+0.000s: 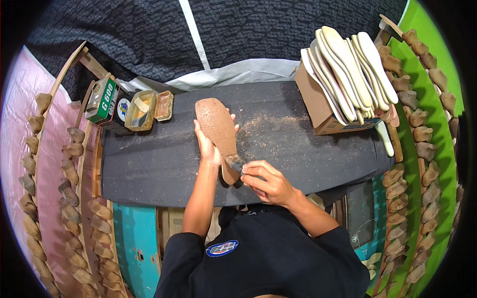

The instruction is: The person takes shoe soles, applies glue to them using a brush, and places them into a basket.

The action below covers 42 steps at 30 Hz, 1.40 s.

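The flat brown sole-shaped piece (216, 121), above the middle of the dark cloth-covered bench (164, 164), hid most of the left hand's (207, 149) fingers; only some tips showed past its right side. The dark, bristly tool (235, 163) was partly covered by the right hand (271, 184), so its grip end could not be made out. Toward the bench's far right corner, the brown cardboard box (312, 99) concealed the lower ends of several cream insole-shaped pieces (340, 64). Pale brown crumbs (283, 122) were too small to identify. The lower picture edge cut off the person's black short-sleeved shirt (278, 263).
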Motion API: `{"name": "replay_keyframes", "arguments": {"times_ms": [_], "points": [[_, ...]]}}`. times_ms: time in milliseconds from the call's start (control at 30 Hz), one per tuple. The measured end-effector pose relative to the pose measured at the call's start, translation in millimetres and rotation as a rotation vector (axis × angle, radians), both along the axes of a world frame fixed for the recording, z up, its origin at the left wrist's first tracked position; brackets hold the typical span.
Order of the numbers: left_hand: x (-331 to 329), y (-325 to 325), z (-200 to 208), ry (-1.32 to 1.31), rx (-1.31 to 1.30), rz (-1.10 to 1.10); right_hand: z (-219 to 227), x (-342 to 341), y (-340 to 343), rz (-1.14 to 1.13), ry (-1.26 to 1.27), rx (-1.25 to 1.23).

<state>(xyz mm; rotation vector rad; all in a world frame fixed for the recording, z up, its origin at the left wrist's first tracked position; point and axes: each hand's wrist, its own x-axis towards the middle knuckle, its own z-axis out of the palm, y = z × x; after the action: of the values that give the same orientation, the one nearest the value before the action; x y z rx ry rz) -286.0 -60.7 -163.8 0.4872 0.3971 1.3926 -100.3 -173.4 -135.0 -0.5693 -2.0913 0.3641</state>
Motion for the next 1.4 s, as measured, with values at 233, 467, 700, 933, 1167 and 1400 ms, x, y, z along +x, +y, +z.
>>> {"name": "replay_keyframes", "arguments": {"times_ms": [233, 467, 700, 933, 1167, 1400], "points": [[6.2, 16.2, 5.9, -0.106, 0.041, 0.046, -5.9, 18.9, -22.5, 0.040, -0.028, -0.079], [3.5, -4.2, 11.3, 0.040, 0.084, -0.010, 13.8, 39.6, -2.4, -0.017, 0.211, -0.247], [17.4, -36.5, 5.7, 0.205, 0.023, -0.180, 46.9, 17.7, 61.4, -0.253, 0.299, 0.061], [13.5, -35.9, -9.4, 0.257, -0.062, -0.183, 32.3, 6.7, 56.2, -0.188, 0.097, 0.186], [20.3, -24.0, 3.2, 0.218, 0.022, -0.110, -1.3, 7.9, 11.9, -0.119, 0.062, 0.096], [16.5, 0.9, 3.3, -0.028, 0.033, -0.043, -13.1, 14.0, -16.1, -0.067, 0.059, 0.043]]}}
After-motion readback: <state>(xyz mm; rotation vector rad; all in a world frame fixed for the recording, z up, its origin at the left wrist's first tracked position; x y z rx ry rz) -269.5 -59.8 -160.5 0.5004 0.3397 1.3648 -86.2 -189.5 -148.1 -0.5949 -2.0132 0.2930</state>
